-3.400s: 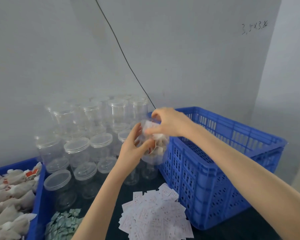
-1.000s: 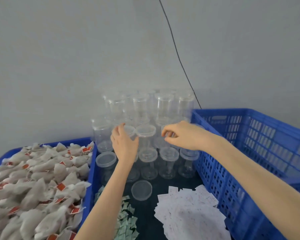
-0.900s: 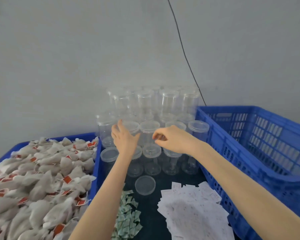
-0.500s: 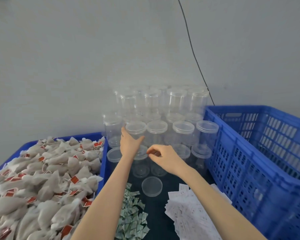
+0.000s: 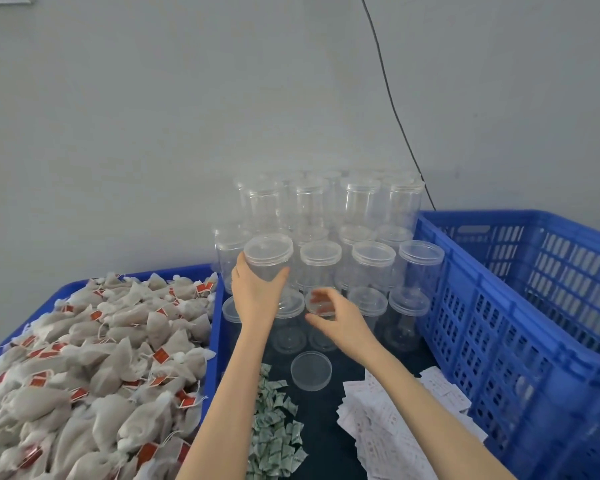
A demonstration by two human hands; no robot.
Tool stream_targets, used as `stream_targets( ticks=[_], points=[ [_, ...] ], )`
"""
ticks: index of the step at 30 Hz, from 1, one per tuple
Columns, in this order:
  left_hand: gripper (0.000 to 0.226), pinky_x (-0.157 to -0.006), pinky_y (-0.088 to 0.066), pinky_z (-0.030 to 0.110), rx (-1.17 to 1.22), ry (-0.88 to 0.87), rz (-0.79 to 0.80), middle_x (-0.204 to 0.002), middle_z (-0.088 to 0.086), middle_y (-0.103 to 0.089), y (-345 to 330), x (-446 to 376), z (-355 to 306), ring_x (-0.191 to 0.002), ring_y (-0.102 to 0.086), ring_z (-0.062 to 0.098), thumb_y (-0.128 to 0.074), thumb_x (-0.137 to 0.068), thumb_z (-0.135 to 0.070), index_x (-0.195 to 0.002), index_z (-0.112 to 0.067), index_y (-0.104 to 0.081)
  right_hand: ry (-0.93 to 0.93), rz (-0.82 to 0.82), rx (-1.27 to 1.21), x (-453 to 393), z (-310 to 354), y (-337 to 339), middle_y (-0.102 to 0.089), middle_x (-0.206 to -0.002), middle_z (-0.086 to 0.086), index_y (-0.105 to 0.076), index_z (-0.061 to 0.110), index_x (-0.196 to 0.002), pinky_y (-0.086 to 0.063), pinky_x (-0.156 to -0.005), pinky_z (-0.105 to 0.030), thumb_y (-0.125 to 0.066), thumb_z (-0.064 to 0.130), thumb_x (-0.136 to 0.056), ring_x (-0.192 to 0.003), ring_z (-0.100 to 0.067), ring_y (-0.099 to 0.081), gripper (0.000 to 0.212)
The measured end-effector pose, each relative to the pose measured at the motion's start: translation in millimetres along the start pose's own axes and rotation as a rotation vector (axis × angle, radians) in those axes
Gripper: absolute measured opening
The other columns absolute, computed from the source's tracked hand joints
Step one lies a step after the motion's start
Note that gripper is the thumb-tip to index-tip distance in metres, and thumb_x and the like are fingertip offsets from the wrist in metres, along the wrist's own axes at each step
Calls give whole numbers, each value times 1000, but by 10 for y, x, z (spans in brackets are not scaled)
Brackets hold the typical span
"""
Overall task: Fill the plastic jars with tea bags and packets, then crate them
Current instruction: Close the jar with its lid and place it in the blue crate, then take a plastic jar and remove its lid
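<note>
The left hand grips a lidded, empty plastic jar within the jar stack. The right hand hovers beside it, fingers relaxed, holding nothing. Tea bags and packets lie unloaded; the crate interior is mostly hidden. Filling, lidding and crating appear outstanding.

Left hand grips lidded jar; right hand hovers beside.
</note>
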State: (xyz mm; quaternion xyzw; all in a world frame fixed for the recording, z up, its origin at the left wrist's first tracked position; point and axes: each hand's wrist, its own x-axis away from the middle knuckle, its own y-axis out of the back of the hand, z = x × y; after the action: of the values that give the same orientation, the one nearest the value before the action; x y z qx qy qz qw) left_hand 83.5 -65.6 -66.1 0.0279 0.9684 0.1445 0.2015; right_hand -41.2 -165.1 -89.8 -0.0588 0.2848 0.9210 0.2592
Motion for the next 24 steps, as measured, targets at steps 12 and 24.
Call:
stream_targets(
  ticks=[12, 24],
  points=[
    [98, -69, -44, 14, 34, -82, 791, -128, -6, -45, 305, 264, -278, -102, -51, 0, -79, -61, -58, -136, -23, -26, -39, -78, -250, 95, 19, 147, -62, -123, 5, -48, 25, -126, -53, -97, -43, -86, 43, -44, -115, -14, -59, 91],
    [60, -98, -36, 24, -182, -156, 306, -137, -2, -42, 0, 1003, -351, -124, -42, 15, -73, -74, -46, -129, -28, -54, -99, -277, -213, 428, -174, -280, -68, -92, 16, -64, 33, -100, -49, -68, -12, -74, 42, -67, -81, 6, -66, 35]
  ],
)
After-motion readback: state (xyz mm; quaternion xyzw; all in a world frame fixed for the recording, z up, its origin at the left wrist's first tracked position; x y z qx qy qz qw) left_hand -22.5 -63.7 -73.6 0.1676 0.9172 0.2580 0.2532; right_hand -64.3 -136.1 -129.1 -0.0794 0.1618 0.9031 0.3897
